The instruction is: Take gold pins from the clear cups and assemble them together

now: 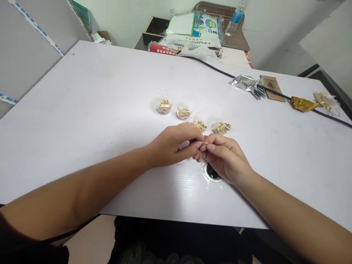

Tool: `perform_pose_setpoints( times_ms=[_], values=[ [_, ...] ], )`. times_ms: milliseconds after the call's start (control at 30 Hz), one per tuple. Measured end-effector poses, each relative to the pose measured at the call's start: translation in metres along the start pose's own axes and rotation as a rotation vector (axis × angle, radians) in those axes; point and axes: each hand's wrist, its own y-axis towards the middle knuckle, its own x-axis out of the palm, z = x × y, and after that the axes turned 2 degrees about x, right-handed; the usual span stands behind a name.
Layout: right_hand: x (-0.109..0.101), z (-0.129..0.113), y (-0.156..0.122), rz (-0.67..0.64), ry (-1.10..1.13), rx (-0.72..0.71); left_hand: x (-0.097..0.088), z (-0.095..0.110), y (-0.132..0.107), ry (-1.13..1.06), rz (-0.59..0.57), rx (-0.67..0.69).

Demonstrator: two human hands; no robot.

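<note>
A thin gold-coloured metal pin (205, 143) spans the gap between my two hands, held at the fingertips. Thumb and fingers of my left hand (174, 145) are closed on its left end. My right hand (229, 156) pinches the other end, its remaining fingers curled below. Just beyond the hands are small clear packs of gold pins, one at the back left (164, 107), another beside it (183, 113), a third partly behind my left hand (200, 126), and an open-looking one on the right (222, 128). Under my right hand lies a round black disc with a silver rim (213, 172), partly covered.
A black cable (211, 66) crosses the far right of the white table (82, 110), with silver foil (249, 85) and gold foil (304, 104) on it. Brown cardboard (272, 88) lies beneath. Behind the table are a black box (155, 29), packaging and a plastic bottle (235, 18).
</note>
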Motion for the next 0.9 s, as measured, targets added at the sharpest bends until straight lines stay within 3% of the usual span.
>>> perform_pose_setpoints(
  times_ms=[367, 900],
  values=[
    [-0.0048, 0.0007, -0.0006, -0.104, -0.076, -0.094, -0.0032, 0.002, 0.0011, -0.147, -0.017, -0.035],
    [-0.0032, 0.0019, -0.0002, -0.107, 0.09, 0.001, -0.0005, 0.0033, -0.0011, -0.071, -0.013, -0.002]
  ],
)
